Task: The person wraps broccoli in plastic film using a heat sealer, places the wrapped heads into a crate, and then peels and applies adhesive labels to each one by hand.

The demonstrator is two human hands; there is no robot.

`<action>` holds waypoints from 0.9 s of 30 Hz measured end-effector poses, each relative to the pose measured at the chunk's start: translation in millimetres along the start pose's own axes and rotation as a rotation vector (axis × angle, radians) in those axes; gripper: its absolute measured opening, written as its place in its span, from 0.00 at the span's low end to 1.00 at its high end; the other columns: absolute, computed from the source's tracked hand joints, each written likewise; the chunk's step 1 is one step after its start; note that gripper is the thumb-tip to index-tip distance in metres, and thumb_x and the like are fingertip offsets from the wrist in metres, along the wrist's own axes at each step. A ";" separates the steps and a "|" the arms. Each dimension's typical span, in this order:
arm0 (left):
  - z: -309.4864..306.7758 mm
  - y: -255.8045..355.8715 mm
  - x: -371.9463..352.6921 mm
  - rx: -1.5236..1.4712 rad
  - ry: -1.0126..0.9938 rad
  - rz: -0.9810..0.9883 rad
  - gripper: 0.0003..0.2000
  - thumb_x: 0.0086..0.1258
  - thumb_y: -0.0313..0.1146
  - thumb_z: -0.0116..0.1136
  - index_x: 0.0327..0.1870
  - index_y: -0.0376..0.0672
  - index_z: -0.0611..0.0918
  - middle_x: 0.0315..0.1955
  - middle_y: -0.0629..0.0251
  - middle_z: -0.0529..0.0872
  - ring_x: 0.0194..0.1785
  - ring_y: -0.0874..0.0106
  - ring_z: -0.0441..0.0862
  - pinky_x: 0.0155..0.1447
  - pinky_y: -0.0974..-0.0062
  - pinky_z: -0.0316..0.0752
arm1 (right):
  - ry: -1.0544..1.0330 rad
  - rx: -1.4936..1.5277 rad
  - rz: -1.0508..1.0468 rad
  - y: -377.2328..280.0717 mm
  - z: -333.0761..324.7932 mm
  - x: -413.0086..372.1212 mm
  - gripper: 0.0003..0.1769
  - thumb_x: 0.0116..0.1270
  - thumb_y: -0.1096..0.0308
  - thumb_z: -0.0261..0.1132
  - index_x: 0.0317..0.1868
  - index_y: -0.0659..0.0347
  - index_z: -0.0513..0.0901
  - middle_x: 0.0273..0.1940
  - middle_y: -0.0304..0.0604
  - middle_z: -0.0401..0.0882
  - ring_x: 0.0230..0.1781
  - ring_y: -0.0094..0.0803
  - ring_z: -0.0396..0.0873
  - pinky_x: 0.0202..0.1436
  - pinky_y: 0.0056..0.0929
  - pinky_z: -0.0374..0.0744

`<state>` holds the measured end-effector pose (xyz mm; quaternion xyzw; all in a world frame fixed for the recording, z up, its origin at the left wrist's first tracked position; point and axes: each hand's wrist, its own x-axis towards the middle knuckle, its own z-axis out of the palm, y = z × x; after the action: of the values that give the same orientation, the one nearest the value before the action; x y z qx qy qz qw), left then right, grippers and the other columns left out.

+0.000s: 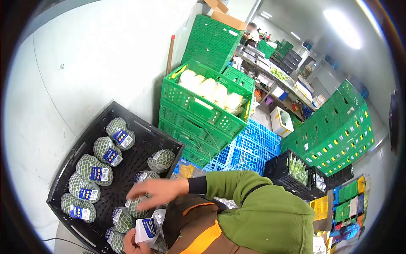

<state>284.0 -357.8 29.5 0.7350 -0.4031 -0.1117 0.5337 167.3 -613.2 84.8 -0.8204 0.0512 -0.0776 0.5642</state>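
Observation:
A black crate (122,169) at the lower left holds several round green items in pale mesh with blue and white labels, such as this netted item (95,169). Over its right part my right hand (158,192), slightly blurred, hangs with fingers apart and nothing in them. At the bottom edge my left hand (134,244) grips a white label with a blue print (147,228). Beside the label is a crinkled clear wrap (159,218); what lies behind it is partly hidden by my brown apron (192,233).
Beyond the crate stands a stack of green crates (198,112) with pale wrapped produce on top. Blue pallets (253,142), black crates of greens (296,173) and stacked green crates (334,127) are to the right. A person (252,36) is far back.

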 end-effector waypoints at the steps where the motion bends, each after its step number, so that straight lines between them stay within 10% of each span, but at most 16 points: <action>1: 0.6 6.8 1.8 0.005 -0.002 0.007 0.12 0.68 0.32 0.59 0.44 0.32 0.85 0.36 0.52 0.88 0.38 0.60 0.84 0.46 0.65 0.79 | -0.030 0.165 -0.059 -14.9 13.6 -3.7 0.26 0.64 0.58 0.72 0.56 0.66 0.79 0.53 0.49 0.81 0.55 0.41 0.79 0.56 0.35 0.77; 11: -20.3 28.6 -12.6 0.202 0.078 0.288 0.09 0.70 0.28 0.56 0.45 0.34 0.85 0.42 0.52 0.87 0.43 0.56 0.84 0.49 0.65 0.78 | -0.131 0.267 -0.014 -23.3 81.8 -13.1 0.20 0.57 0.60 0.75 0.45 0.64 0.81 0.39 0.41 0.84 0.39 0.27 0.81 0.42 0.28 0.77; 15: -40.0 24.6 -39.6 -0.050 0.034 0.082 0.09 0.69 0.19 0.54 0.47 0.32 0.84 0.44 0.55 0.87 0.45 0.62 0.84 0.51 0.70 0.78 | -0.199 0.238 0.018 -33.1 103.1 -13.2 0.19 0.56 0.60 0.75 0.41 0.63 0.82 0.34 0.41 0.84 0.32 0.27 0.80 0.35 0.28 0.76; 21: -53.8 7.6 -91.3 -0.303 0.186 -0.264 0.14 0.65 0.38 0.64 0.41 0.35 0.82 0.39 0.64 0.83 0.42 0.74 0.78 0.48 0.76 0.72 | -0.172 0.111 -0.242 -28.1 136.0 -0.3 0.16 0.60 0.63 0.75 0.45 0.60 0.84 0.40 0.41 0.82 0.40 0.33 0.81 0.43 0.31 0.80; 27: -52.9 -0.9 -150.8 -0.677 0.477 -0.390 0.09 0.70 0.21 0.56 0.49 0.34 0.83 0.41 0.67 0.85 0.45 0.78 0.81 0.51 0.79 0.75 | -0.317 0.176 -0.189 -22.4 204.6 9.5 0.14 0.61 0.70 0.74 0.47 0.59 0.87 0.47 0.43 0.81 0.47 0.32 0.81 0.48 0.29 0.80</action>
<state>217.9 -213.6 10.1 0.5867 -0.0640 -0.1630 0.7907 214.5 -419.1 34.5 -0.7710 -0.1226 -0.0041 0.6249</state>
